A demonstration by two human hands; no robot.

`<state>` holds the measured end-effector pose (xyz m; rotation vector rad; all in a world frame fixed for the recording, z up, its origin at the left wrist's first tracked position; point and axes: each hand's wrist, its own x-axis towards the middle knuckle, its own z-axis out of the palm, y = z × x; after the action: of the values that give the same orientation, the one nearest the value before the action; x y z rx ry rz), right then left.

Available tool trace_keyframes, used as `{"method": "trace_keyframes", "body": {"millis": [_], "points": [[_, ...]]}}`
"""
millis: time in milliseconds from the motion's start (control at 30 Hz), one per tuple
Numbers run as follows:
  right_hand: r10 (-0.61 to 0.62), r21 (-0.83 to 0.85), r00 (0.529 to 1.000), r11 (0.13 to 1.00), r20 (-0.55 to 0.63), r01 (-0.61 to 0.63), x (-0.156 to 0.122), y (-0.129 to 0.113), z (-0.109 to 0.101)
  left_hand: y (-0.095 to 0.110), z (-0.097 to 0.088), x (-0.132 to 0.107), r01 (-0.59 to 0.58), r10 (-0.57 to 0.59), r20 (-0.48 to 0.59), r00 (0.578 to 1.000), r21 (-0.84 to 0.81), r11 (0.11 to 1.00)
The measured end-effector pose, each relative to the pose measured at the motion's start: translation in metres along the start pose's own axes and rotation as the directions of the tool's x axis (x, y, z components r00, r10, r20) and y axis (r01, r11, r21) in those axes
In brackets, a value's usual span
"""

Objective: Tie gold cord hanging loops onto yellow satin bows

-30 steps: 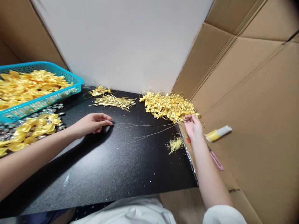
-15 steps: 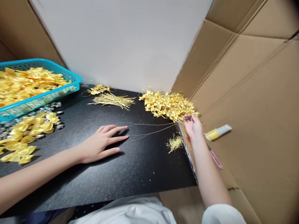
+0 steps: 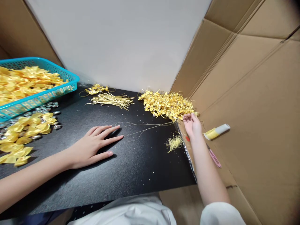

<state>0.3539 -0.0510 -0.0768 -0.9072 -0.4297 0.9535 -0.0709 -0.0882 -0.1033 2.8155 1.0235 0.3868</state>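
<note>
My left hand lies palm down on the black tabletop, fingers spread and holding nothing. By its fingertips are the left ends of several long thin threads, which run rightward across the table and draw together towards my right hand. That hand is turned palm up past the table's right edge, its fingers curled in where the threads lead; the exact grip is too fine to see. Just behind it a heap of yellow ribbon bows with thin loops sits in the corner. A tangle of pale yellow thread scraps lies below the threads.
A blue basket full of yellow bows stands at back left. Loose bows and shiny silver beads lie before it. Gold ties lie at the back. A pink-handled tool and a yellow-and-white roll are beyond the right edge.
My left hand has slid a little left and towards me, away from the threads. My right hand stays by the bow heap. The view has shifted slightly.
</note>
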Motion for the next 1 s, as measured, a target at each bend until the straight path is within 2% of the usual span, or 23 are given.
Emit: {"method": "trace_keyframes", "body": {"millis": [133, 300, 433, 567, 667, 767, 867, 1000], "points": [[-0.002, 0.000, 1.000, 1.000, -0.010, 0.002, 0.001, 0.000, -0.001, 0.007, -0.004, -0.009, 0.050, -0.054, -0.061, 0.997, -0.060, 0.997], [0.002, 0.003, 1.000, 1.000, -0.017, -0.002, 0.001, -0.002, 0.000, 0.005, -0.003, -0.011, 0.042, -0.044, -0.047, 0.998, -0.041, 0.998], [0.019, 0.015, 0.999, 1.000, -0.041, -0.019, 0.002, -0.003, 0.000, 0.001, -0.006, -0.007, 0.039, -0.041, -0.038, 0.998, -0.056, 0.998], [0.042, 0.012, 0.998, 0.999, -0.044, -0.042, 0.002, -0.003, 0.001, 0.000, -0.011, 0.003, 0.055, -0.063, -0.086, 0.994, -0.086, 0.995], [0.041, 0.004, 0.998, 0.999, -0.050, -0.041, 0.001, -0.003, 0.000, 0.006, -0.010, 0.009, -0.069, 0.070, 0.009, 0.997, -0.097, 0.993], [0.028, -0.003, 0.998, 1.000, -0.051, -0.028, 0.002, -0.003, -0.001, 0.013, -0.005, 0.008, -0.197, 0.220, 0.174, 0.960, -0.142, 0.970], [0.021, -0.011, 0.999, 1.000, -0.046, -0.022, 0.003, -0.003, -0.003, 0.013, -0.003, 0.004, -0.211, 0.240, 0.220, 0.946, -0.147, 0.966], [0.023, -0.017, 0.999, 1.000, -0.047, -0.024, 0.005, -0.002, -0.003, -0.001, -0.008, -0.003, -0.225, 0.247, 0.231, 0.941, -0.117, 0.967]]}}
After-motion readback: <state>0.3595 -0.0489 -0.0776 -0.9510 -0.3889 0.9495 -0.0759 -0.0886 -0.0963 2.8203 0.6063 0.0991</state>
